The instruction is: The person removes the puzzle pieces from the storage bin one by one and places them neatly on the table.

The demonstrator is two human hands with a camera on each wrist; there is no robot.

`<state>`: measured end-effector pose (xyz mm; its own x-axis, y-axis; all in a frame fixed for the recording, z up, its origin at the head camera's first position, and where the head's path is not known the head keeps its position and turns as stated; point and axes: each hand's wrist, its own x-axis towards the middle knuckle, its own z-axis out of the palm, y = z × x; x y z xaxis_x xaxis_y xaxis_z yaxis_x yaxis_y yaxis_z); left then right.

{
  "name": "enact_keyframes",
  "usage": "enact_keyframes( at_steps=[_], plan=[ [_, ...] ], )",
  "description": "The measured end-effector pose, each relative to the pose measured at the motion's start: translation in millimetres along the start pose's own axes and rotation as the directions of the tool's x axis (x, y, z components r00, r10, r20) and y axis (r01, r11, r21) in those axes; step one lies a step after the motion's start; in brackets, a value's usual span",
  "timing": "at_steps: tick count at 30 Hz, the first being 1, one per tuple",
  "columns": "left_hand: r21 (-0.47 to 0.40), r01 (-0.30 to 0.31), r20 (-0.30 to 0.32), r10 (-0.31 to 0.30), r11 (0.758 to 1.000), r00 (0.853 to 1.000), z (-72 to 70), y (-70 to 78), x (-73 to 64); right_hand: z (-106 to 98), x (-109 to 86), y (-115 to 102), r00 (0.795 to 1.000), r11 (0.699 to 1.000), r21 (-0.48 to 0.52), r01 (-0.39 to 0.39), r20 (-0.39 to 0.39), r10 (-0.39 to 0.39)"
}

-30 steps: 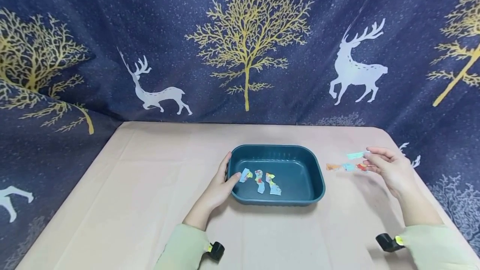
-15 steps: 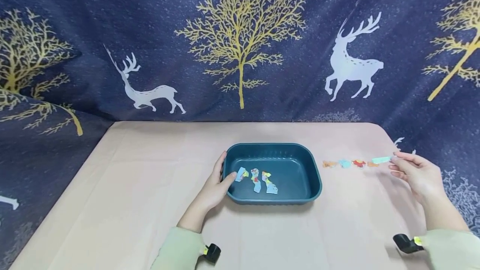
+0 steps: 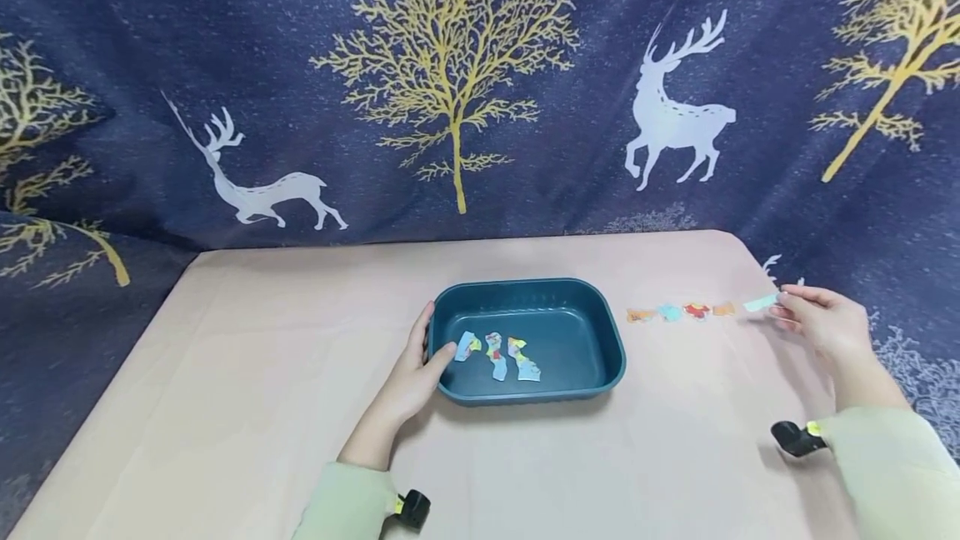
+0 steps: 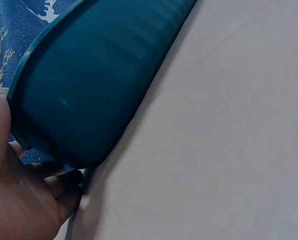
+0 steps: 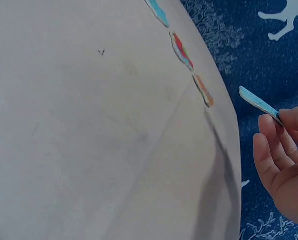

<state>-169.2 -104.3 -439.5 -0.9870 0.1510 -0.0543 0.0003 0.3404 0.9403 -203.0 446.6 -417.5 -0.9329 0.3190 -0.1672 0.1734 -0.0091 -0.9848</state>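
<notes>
My left hand (image 3: pixel 408 369) grips the left end of a dark teal rectangular tray (image 3: pixel 555 396), thumb over the rim and fingers outside. In the left wrist view the fingers curl under the tray's end wall. Inside the tray lie three torn-looking colourful paper pieces, a left one (image 3: pixel 467 346), a middle one (image 3: pixel 497 357) and a right one (image 3: pixel 523 359). At the far right my right hand (image 3: pixel 832 327) pinches a light-blue paper piece (image 3: pixel 761 303) between thumb and fingertips. In the right wrist view this light-blue piece (image 5: pixel 259 103) is held up off the table.
Right of the tray runs a row of small flat pieces: an orange one (image 3: pixel 641 316), a blue one (image 3: pixel 670 313), a red one (image 3: pixel 697 311) and another orange one (image 3: pixel 723 308). Behind the pale tablecloth (image 3: pixel 262 373) hangs a dark blue curtain (image 3: pixel 375 107) with deer and trees.
My right hand has carried the light-blue piece rightward, from above the row to just past its right end. The left hand keeps its grip on the tray. The head view has shifted.
</notes>
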Motion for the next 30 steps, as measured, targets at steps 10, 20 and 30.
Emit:
enact_keyframes(
  at_steps=[10,20,30],
  plan=[
    [-0.029,-0.051,0.011,0.051,0.998,0.999,-2.4,-3.4,0.4,18.7,-3.6,-8.7,0.998,0.998,0.004,-0.065,0.025,0.065],
    [-0.02,-0.012,0.009,0.012,1.0,1.0,0.6,-2.9,-6.1,16.2,0.4,4.7,0.993,0.992,-0.063,-0.113,-0.028,0.112],
    [-0.023,-0.046,-0.004,0.046,0.999,0.999,0.1,-2.1,-1.3,20.2,1.1,1.5,0.987,0.982,-0.128,-0.141,-0.097,0.129]
  ],
)
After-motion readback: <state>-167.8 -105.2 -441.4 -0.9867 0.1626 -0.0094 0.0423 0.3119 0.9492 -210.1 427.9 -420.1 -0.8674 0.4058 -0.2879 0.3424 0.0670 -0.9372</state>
